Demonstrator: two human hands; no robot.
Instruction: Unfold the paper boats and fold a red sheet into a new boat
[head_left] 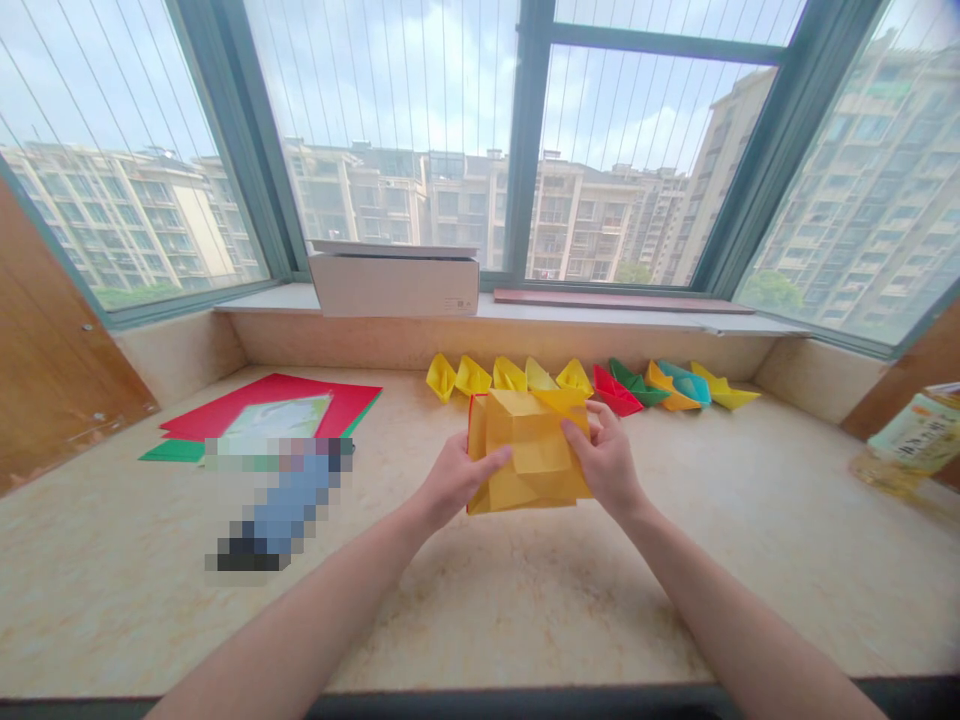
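Between my hands is a folded yellow paper [536, 450], creased in several places, with a thin red edge along its left side. My left hand [465, 475] grips its left side, the thumb lying across the front. On the right side, my right hand [606, 455] pinches the paper with the thumb in front and the fingers partly hidden behind. The paper is held up above the counter. Just behind it stands a row of folded paper boats: several yellow boats [472, 376], a red boat [619, 393], a green boat [636, 382] and a blue one [688, 384] among them.
Red sheets [225, 408] and green sheets [171, 451] lie at the left, a clear packet [274, 420] on top. A pixelated object [289, 505] is nearer. A white box [394, 282] stands on the sill. At the far right is a labelled bottle [915, 440].
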